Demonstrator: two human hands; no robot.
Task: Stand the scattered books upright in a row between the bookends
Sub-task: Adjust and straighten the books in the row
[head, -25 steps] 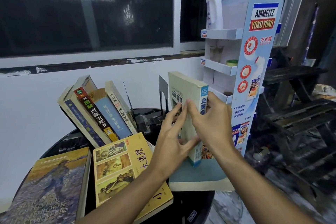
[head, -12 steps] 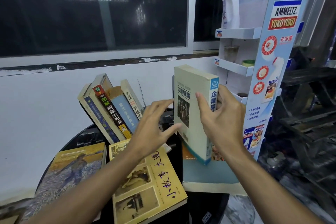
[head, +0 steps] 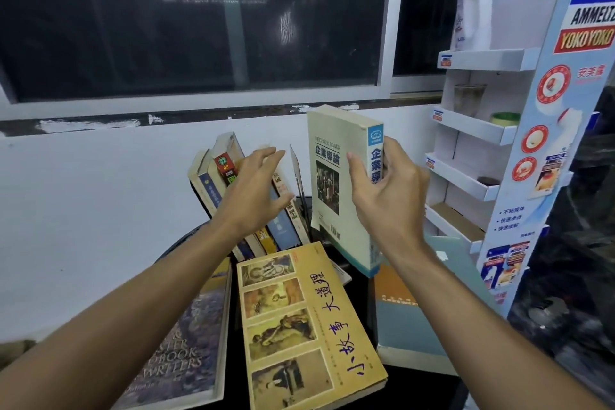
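Observation:
My right hand (head: 387,196) grips a thick cream book with a blue spine (head: 336,176) by its spine and holds it upright above the round black table (head: 357,293). My left hand (head: 254,190) is open with spread fingers, in front of a row of several leaning books (head: 216,190) at the back of the table. A thin metal bookend (head: 297,173) stands between that row and the held book. Lying flat on the table are a yellow book with pictures (head: 306,326), a book with a painted cover (head: 179,353) on the left and a teal book (head: 412,313) on the right.
A white wall under a dark window lies behind the table. A cardboard display rack (head: 492,130) with small shelves stands close on the right; a white bottle (head: 472,3) sits on its top shelf. Dark furniture fills the far right.
My left hand let go of the cream book and moved left toward the leaning row. My right hand lifted the book higher, holding it alone.

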